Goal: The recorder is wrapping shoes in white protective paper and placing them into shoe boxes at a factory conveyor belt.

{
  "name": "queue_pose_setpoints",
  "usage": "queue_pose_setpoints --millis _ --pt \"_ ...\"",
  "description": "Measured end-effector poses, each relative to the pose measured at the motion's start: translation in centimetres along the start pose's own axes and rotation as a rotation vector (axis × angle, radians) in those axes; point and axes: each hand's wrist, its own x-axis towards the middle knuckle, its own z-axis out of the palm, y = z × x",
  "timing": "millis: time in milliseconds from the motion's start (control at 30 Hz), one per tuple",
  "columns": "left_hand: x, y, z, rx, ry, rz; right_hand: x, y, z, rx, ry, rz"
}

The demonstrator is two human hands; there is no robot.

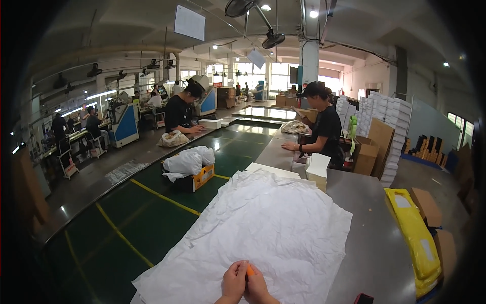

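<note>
Two hands meet at the bottom edge of the view, over a stack of white tissue paper. The paper is thin, crinkled all over, spread wide on the grey steel worktable, its near corner hanging toward the person and its left edge overlapping the green conveyor belt. Pinched between the hands is a small orange object, only a sliver showing; too small to tell its kind.

Left hand: knuckles up, fingers curled inward, thumb side pressed against the orange piece. Right hand: also curled, fingers folded under, touching the left hand and closing on the same orange piece. Both hands rest just above the near part of the paper; forearms come up from the lower edge, close together.

About them: a white box stands beyond the paper on the table. A yellow bag lies off the table's right edge beside brown cartons. On the belt, a white sack sits on an orange box. Two other people in black shirts work farther along, one on each side of the belt.
</note>
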Motion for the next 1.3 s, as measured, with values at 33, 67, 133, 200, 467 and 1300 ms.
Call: queue_pose_setpoints --millis 33,67,133,200,467,1300 --pt "0.1 -0.5 -0.3 0.04 -0.035 0.013 0.0 0.1 0.1 -0.041 0.045 -0.001" --pt "0.1 -0.5 -0.5 0.077 -0.069 0.024 0.0 0.4 0.0 -0.074 0.037 -0.024" --pt "0.1 -0.2 -0.5 0.053 -0.074 -0.005 0.5 1.0 -0.2 -0.125 0.062 -0.036" --pt "-0.4 0.8 -0.4 0.027 -0.062 -0.039 0.2 0.5 0.4 -0.18 0.077 -0.036" --pt "-1.0 0.9 -0.1 -0.103 -0.09 -0.167 -0.7 -0.1 1.1 -0.087 0.165 0.05" --pt "0.3 4.4 1.6 -0.293 -0.143 -0.189 0.8 -2.9 1.1 0.034 0.01 0.096"
